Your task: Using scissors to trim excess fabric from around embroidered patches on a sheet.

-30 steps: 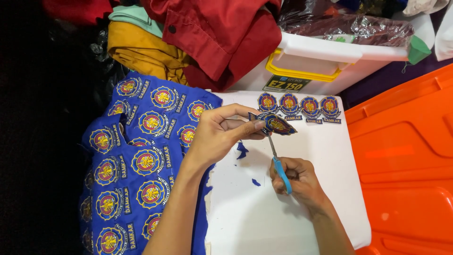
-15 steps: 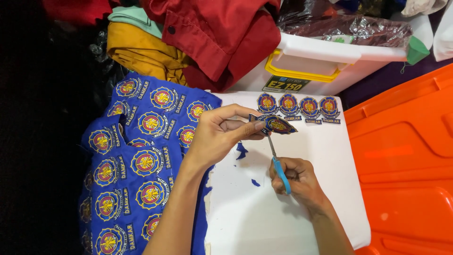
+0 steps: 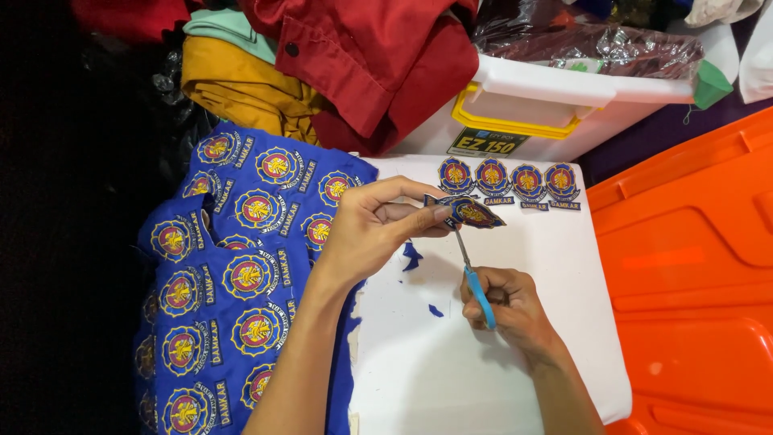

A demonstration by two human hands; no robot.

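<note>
My left hand (image 3: 372, 232) pinches a small embroidered blue patch (image 3: 473, 213) above a white board (image 3: 515, 354). My right hand (image 3: 507, 306) grips blue-handled scissors (image 3: 473, 274), whose blades reach up to the patch's lower edge. Several finished round patches (image 3: 507, 180) lie in a row at the board's far edge. A blue cloth sheet (image 3: 233, 274) covered with many uncut emblems lies to the left, under my left forearm. Small blue offcuts (image 3: 411, 256) dot the board between my hands.
An orange plastic lid (image 3: 692, 266) sits on the right. A white storage box with a yellow latch (image 3: 531, 113) stands behind the board. Red (image 3: 378, 56) and mustard (image 3: 241, 89) garments are piled at the back left.
</note>
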